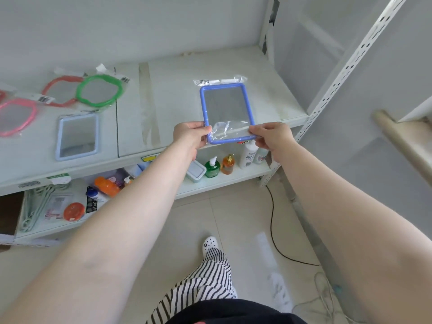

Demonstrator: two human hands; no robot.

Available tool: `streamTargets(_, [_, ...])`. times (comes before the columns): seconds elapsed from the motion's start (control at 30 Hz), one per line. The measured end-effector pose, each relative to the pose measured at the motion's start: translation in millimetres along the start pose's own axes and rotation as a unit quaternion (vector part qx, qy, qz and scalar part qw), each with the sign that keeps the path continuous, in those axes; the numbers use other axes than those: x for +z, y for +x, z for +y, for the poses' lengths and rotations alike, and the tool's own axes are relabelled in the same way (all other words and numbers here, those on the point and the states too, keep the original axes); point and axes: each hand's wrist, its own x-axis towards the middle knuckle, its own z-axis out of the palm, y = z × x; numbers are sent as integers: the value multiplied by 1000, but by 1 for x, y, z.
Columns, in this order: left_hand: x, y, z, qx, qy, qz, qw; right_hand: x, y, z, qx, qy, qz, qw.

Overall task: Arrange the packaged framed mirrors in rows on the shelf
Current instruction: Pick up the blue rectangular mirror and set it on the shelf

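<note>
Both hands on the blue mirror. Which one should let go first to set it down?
Probably the right hand: it pinches the blue mirror at the near corner beside bare shelf. The left hand could steady it.

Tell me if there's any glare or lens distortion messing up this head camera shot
Head view: soft, even light with faint shadows; the plastic wrap on the blue-framed mirror catches wrinkly glare near the left hand and right hand; wide-angle stretch enlarges the forearms and tilts the shelf upright; focus is slightly soft throughout.
</note>
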Motion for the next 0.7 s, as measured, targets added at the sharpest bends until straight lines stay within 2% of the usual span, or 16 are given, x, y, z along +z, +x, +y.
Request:
streamTargets(0.27, [64, 81, 34, -15, -20, -26, 999, -26, 94, -37, 5, 26, 27, 999])
streamTargets(0.47, [101, 123, 59, -37, -24, -48, 998, -45, 147, -59, 5, 90, 8, 996])
streamTargets(0.7, [130, 154, 81, -43, -42, -80, 995, -65, 217, -83, 6, 82, -39, 996])
